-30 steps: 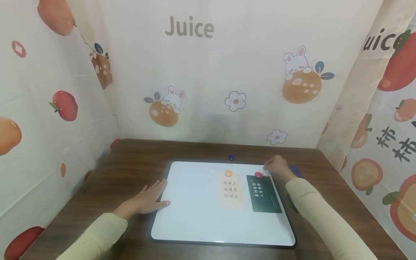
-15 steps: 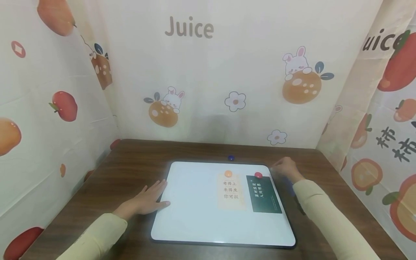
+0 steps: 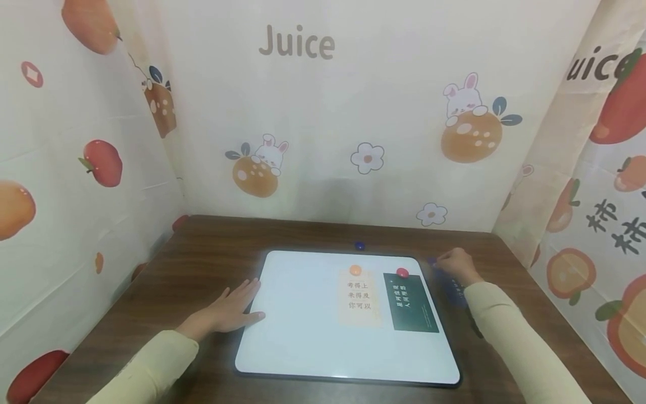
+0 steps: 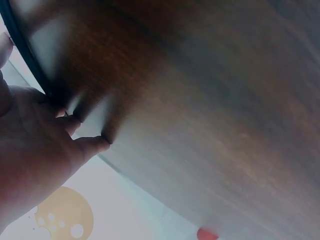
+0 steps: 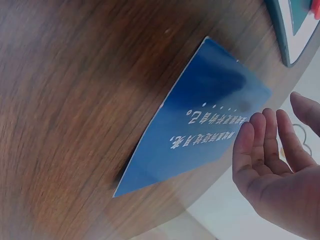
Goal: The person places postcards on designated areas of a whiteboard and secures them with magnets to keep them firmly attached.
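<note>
Where the left hand (image 3: 229, 307) rests: left rim of the whiteboard (image 3: 292, 336), fingers straight — presumably to steady it; grip clamps nothing.
Right hand (image 3: 458, 266): at the far end of the blue card (image 5: 192, 120); grip parted, thumb clear of loosely bent fingers; contact cannot be told.
Blue card position: on the table (image 3: 217, 235), just right of the whiteboard.
Red magnet (image 3: 402, 272): on the green card's (image 3: 411, 306) top edge, apparently pinning it.
Orange magnet (image 3: 355, 270): likewise on the cream card (image 3: 358, 317).
Blue magnet (image 3: 359, 246): on the table behind the whiteboard, probably spare.
Change from one second earlier: right hand stands farther right — off the whiteboard's corner; left hand and magnets hold position.
</note>
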Available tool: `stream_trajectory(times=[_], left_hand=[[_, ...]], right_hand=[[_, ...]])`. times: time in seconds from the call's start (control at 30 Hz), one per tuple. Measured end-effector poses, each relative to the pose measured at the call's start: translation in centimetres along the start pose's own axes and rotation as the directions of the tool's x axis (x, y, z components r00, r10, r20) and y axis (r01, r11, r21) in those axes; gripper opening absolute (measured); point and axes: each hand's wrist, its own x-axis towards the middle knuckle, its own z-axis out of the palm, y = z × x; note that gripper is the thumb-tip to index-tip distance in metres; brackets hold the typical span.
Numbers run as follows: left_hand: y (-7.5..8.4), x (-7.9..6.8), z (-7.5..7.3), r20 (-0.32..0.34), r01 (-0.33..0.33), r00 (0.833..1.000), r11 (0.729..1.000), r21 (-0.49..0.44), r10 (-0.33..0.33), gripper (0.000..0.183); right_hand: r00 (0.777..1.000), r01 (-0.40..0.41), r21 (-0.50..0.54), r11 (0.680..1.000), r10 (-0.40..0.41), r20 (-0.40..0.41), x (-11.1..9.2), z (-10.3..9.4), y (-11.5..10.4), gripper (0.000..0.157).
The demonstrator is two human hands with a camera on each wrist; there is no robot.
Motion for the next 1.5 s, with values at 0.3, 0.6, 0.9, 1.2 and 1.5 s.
stream_trajectory(times=[0.3,0.6,0.9,1.2,1.5], left_hand=[[0.2,-0.1,0.0,0.001,0.003,1.000,1.000,0.003,-0.003,0.083],[0.1,0.1,-0.1,0.007,-0.007,1.000,1.000,-0.003,0.007,0.084],[-0.3,0.3,0.2,0.001,0.008,1.000,1.000,0.008,-0.008,0.084],[0.5,-0.1,-0.3,0.008,0.006,1.000,1.000,0.006,-0.006,0.082],[0.2,0.0,-0.2,0.000,-0.001,1.000,1.000,0.002,0.001,0.082]], right_hand=[[1.000,-0.014,-0.026,1.000,0.014,0.002,0.1,-1.2,1.7,0.033],[0.999,-0.050,-0.038,0.998,0.050,0.013,0.0,-2.2,2.5,0.037],[0.998,-0.051,-0.048,0.998,0.053,0.036,-0.1,-2.8,2.8,0.044],[0.986,-0.155,-0.082,0.985,0.159,0.047,-0.4,-3.1,2.4,0.058],[0.975,-0.208,-0.155,0.966,0.217,0.049,-0.7,-2.8,2.4,0.064]])
